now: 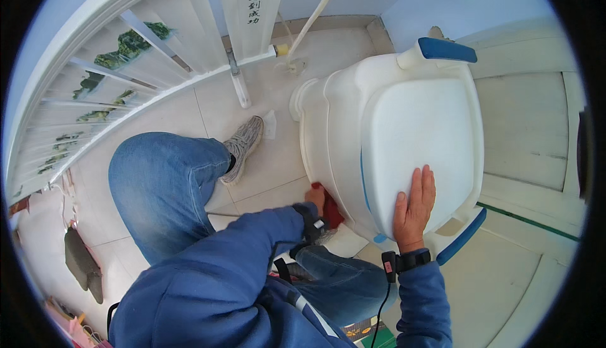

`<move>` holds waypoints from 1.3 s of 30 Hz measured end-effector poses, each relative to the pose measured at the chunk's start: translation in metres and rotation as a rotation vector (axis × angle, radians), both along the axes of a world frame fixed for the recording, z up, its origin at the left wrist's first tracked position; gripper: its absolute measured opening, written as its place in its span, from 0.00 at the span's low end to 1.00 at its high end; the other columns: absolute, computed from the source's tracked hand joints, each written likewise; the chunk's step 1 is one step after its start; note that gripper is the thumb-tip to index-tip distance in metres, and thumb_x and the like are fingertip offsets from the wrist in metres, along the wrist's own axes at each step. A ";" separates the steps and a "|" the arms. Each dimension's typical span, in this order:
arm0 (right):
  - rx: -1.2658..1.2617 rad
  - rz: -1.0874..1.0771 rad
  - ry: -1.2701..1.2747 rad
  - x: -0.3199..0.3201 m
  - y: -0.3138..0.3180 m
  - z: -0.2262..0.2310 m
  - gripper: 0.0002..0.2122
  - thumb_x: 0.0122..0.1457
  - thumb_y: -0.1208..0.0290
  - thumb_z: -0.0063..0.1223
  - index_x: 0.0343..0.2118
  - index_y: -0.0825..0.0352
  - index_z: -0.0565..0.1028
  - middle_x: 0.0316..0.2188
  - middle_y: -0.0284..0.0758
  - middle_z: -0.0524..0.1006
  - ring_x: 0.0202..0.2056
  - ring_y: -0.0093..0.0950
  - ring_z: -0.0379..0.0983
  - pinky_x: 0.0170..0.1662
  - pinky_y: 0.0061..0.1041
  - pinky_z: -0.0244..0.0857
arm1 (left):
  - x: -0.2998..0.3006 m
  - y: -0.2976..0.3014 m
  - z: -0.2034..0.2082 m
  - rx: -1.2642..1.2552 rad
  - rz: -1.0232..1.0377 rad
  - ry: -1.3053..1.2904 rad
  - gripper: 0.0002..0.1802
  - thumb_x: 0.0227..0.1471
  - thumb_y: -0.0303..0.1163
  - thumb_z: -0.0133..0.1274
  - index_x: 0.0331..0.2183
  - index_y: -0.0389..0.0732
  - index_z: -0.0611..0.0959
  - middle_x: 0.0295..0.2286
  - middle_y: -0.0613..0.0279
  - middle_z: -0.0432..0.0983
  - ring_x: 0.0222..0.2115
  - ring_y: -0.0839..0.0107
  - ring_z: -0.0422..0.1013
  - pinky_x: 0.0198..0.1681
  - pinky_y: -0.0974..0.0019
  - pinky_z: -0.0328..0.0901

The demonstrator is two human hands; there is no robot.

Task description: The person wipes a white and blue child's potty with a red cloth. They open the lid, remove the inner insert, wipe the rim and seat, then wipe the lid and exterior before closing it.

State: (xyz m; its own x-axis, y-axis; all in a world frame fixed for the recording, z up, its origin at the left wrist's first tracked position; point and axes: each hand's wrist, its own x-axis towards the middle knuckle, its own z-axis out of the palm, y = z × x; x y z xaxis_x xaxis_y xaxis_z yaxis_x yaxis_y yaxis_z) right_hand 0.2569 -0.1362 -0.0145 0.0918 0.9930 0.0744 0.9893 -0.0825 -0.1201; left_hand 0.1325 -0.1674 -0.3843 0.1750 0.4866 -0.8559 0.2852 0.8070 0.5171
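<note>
A white commode chair [341, 127] with a pale lid [429, 127] stands at the right. My right hand [413, 212] rests flat on the lid near its front edge, fingers stretched out and holding nothing. Lower down, my left hand [314, 196] is closed on a red cloth [331, 208] against the commode's lower side. Part of the cloth hangs below that hand, and some fingers are hidden. Two blue armrest pads [447, 50] [463, 237] flank the lid. Dark bands with small devices sit on both my wrists.
A white radiator [189, 26] with painted pictures runs along the left wall, and a pale hose [314, 16] rises beside it. A white panelled door or cabinet [524, 133] is close behind the commode. My shoe [245, 146] and a white scrap [270, 124] are on the tiled floor.
</note>
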 end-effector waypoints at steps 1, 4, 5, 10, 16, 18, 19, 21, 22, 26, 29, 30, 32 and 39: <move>0.000 -0.001 0.008 0.000 0.001 -0.001 0.28 0.61 0.68 0.48 0.65 0.69 0.63 0.68 0.49 0.56 0.69 0.48 0.49 0.69 0.50 0.38 | -0.007 0.018 -0.005 -0.047 0.223 0.004 0.28 0.60 0.47 0.49 0.45 0.28 0.79 0.44 0.37 0.77 0.46 0.44 0.73 0.47 0.50 0.67; 0.012 -0.007 0.025 0.000 0.001 -0.001 0.28 0.61 0.67 0.48 0.65 0.69 0.63 0.68 0.49 0.56 0.69 0.48 0.49 0.70 0.49 0.38 | -0.035 0.089 -0.009 0.050 0.531 -0.075 0.21 0.59 0.43 0.54 0.41 0.33 0.83 0.34 0.50 0.81 0.35 0.57 0.77 0.38 0.52 0.69; 0.005 -0.007 0.028 0.000 0.002 -0.001 0.28 0.61 0.67 0.47 0.65 0.69 0.63 0.68 0.49 0.56 0.69 0.48 0.49 0.70 0.49 0.37 | -0.042 0.115 -0.006 0.153 0.439 -0.045 0.21 0.59 0.43 0.54 0.40 0.32 0.83 0.34 0.48 0.81 0.35 0.56 0.77 0.38 0.52 0.68; 0.026 0.002 0.044 0.002 0.004 -0.002 0.28 0.62 0.66 0.46 0.65 0.69 0.63 0.68 0.49 0.56 0.69 0.48 0.49 0.69 0.50 0.37 | -0.063 0.238 0.007 0.429 0.133 0.150 0.22 0.58 0.44 0.53 0.41 0.33 0.84 0.37 0.39 0.80 0.38 0.46 0.77 0.42 0.51 0.69; 0.005 0.000 0.039 0.003 0.004 -0.001 0.28 0.62 0.64 0.47 0.65 0.69 0.63 0.68 0.49 0.56 0.69 0.48 0.49 0.69 0.50 0.38 | -0.067 0.234 0.009 0.675 0.008 0.317 0.26 0.57 0.47 0.53 0.46 0.33 0.81 0.45 0.39 0.78 0.48 0.43 0.72 0.53 0.50 0.65; 0.004 0.001 0.029 0.002 0.005 -0.001 0.28 0.62 0.64 0.47 0.65 0.69 0.63 0.68 0.49 0.56 0.69 0.48 0.50 0.69 0.50 0.38 | -0.063 0.198 0.010 0.660 0.026 0.326 0.27 0.58 0.47 0.52 0.48 0.32 0.80 0.47 0.38 0.76 0.50 0.43 0.71 0.55 0.51 0.64; 0.004 0.006 0.024 0.002 0.005 -0.001 0.28 0.62 0.64 0.46 0.65 0.69 0.63 0.68 0.49 0.56 0.69 0.48 0.50 0.69 0.49 0.38 | -0.062 0.183 0.010 0.610 0.020 0.315 0.27 0.58 0.46 0.52 0.49 0.33 0.80 0.48 0.38 0.76 0.50 0.43 0.70 0.56 0.51 0.63; 0.009 0.008 0.014 0.000 0.005 0.000 0.28 0.62 0.65 0.46 0.65 0.70 0.63 0.68 0.49 0.56 0.69 0.48 0.50 0.69 0.49 0.39 | -0.056 0.150 0.013 0.589 0.083 0.319 0.26 0.58 0.46 0.52 0.48 0.34 0.80 0.45 0.38 0.77 0.49 0.41 0.70 0.54 0.49 0.63; 0.011 0.008 0.008 0.000 0.006 0.000 0.28 0.62 0.65 0.46 0.65 0.70 0.63 0.68 0.49 0.56 0.69 0.48 0.50 0.69 0.49 0.39 | -0.052 0.134 0.016 0.576 0.136 0.328 0.25 0.57 0.46 0.53 0.46 0.34 0.81 0.42 0.39 0.78 0.47 0.40 0.71 0.52 0.47 0.64; 0.019 0.014 0.012 0.000 0.006 0.000 0.28 0.61 0.67 0.47 0.64 0.70 0.63 0.68 0.49 0.57 0.68 0.48 0.51 0.69 0.48 0.40 | -0.042 0.081 0.027 0.385 0.129 0.254 0.25 0.57 0.44 0.54 0.47 0.33 0.81 0.44 0.39 0.78 0.48 0.42 0.71 0.54 0.50 0.64; 0.015 0.006 0.017 0.000 0.005 -0.001 0.28 0.61 0.68 0.47 0.64 0.71 0.63 0.67 0.49 0.57 0.68 0.48 0.51 0.69 0.47 0.41 | -0.037 0.048 0.031 0.308 0.194 0.231 0.26 0.57 0.44 0.53 0.48 0.32 0.81 0.45 0.39 0.78 0.49 0.43 0.72 0.55 0.52 0.65; 0.018 0.007 0.017 0.000 0.006 -0.001 0.28 0.61 0.68 0.47 0.64 0.71 0.64 0.67 0.49 0.58 0.68 0.48 0.51 0.69 0.47 0.41 | -0.035 0.047 0.029 0.238 0.178 0.215 0.26 0.57 0.44 0.53 0.48 0.32 0.81 0.44 0.39 0.78 0.49 0.43 0.72 0.55 0.52 0.65; 0.013 0.009 0.012 0.001 0.005 -0.001 0.27 0.61 0.67 0.47 0.64 0.72 0.64 0.67 0.50 0.58 0.68 0.49 0.51 0.69 0.47 0.41 | -0.037 0.058 0.025 0.324 0.234 0.238 0.23 0.57 0.44 0.54 0.45 0.34 0.82 0.43 0.39 0.78 0.47 0.41 0.72 0.52 0.50 0.65; 0.017 0.009 0.038 0.003 0.006 -0.004 0.28 0.62 0.65 0.47 0.63 0.72 0.64 0.67 0.50 0.57 0.68 0.49 0.50 0.69 0.47 0.41 | -0.068 0.226 0.030 0.624 0.094 0.252 0.18 0.57 0.39 0.53 0.44 0.36 0.83 0.39 0.40 0.80 0.42 0.42 0.74 0.46 0.51 0.68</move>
